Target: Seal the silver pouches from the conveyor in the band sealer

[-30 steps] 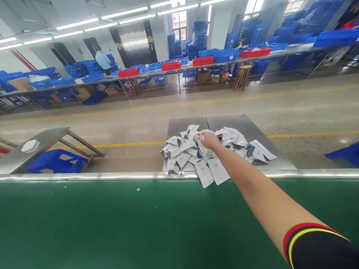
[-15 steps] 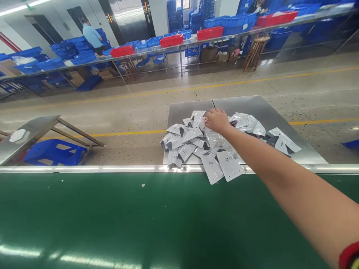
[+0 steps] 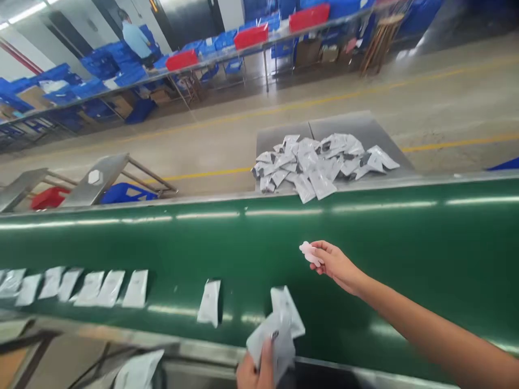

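Head view, looking down across a broad green rubber conveyor belt (image 3: pixel 365 237); the right hand (image 3: pixel 336 265) sits at about four o'clock above the belt, thumb and fingers closed in a pinch on a small pale pink flat piece (image 3: pixel 310 253), its shape not clear enough to name; the left hand (image 3: pixel 253 373) enters at about six o'clock at the near belt edge, closed on a silver-white foil pouch (image 3: pixel 273 343); a second silver-white foil pouch (image 3: pixel 286 310) stands just behind it, and whether that hand holds it too cannot be told.

On the belt, at about eight o'clock, lies a spaced row of flat white pouches (image 3: pixel 135 289), with a lone flat white pouch (image 3: pixel 209 302) nearer the left hand; a loose white pouch (image 3: pixel 140 370) shows below the near belt edge.

Beyond the belt, at twelve o'clock, a heaped pile of foil pouches (image 3: pixel 308 165) lies on a grey steel table (image 3: pixel 343 123), some overhanging the belt's steel rail (image 3: pixel 284 186).

At ten o'clock, a tilted steel stand (image 3: pixel 95 181) stands over a blue plastic crate (image 3: pixel 127 193), beside a red plastic crate (image 3: pixel 48 198); farther off, long benches carry stacked blue plastic crates (image 3: pixel 107 59) and red plastic trays (image 3: pixel 251 37); a co-worker in a light blue shirt (image 3: pixel 135 39) stands beyond them.
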`<state>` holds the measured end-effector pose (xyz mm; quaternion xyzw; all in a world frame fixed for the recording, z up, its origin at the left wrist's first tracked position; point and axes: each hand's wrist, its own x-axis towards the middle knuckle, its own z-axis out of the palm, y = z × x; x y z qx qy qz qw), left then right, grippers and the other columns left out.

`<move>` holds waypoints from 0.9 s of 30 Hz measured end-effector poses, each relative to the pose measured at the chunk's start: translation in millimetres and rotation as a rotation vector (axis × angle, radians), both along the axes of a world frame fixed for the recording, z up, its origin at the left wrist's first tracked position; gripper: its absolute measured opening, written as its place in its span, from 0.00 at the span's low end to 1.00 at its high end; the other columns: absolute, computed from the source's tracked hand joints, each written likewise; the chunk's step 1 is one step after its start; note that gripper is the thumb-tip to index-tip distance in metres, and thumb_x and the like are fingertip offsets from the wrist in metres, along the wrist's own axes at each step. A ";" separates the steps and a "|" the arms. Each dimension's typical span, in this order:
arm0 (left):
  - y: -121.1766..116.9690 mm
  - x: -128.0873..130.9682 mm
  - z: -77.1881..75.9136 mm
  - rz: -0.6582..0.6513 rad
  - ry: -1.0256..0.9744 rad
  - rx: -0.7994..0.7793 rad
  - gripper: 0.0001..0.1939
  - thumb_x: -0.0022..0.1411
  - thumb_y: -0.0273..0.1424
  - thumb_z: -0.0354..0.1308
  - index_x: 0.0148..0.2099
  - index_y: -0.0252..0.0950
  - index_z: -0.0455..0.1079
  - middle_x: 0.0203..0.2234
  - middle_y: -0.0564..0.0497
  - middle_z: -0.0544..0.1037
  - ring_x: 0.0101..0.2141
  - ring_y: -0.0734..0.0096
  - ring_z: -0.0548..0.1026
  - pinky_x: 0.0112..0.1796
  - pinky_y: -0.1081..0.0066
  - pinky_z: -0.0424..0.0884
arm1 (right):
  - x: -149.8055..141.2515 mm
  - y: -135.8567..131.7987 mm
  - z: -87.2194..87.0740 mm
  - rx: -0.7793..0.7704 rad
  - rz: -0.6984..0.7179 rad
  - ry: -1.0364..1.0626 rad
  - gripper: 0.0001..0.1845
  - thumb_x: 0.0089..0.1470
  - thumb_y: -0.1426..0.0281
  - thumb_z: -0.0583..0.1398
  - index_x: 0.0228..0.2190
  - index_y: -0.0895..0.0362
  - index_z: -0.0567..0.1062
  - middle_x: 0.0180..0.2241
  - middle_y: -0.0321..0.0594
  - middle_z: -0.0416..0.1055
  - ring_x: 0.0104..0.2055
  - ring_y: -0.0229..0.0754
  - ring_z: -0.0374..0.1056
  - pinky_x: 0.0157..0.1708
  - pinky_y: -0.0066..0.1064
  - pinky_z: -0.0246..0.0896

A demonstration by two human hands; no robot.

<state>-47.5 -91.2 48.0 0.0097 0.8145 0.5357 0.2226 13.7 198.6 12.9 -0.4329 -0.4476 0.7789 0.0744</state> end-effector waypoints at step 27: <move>-241.2 168.3 89.9 -0.478 0.515 0.184 0.13 0.73 0.31 0.60 0.53 0.44 0.85 0.43 0.46 0.87 0.42 0.59 0.83 0.44 0.68 0.77 | 184.8 -315.6 178.0 1.197 0.885 0.320 0.14 0.58 0.57 0.71 0.39 0.53 0.82 0.32 0.37 0.80 0.31 0.40 0.73 0.30 0.29 0.61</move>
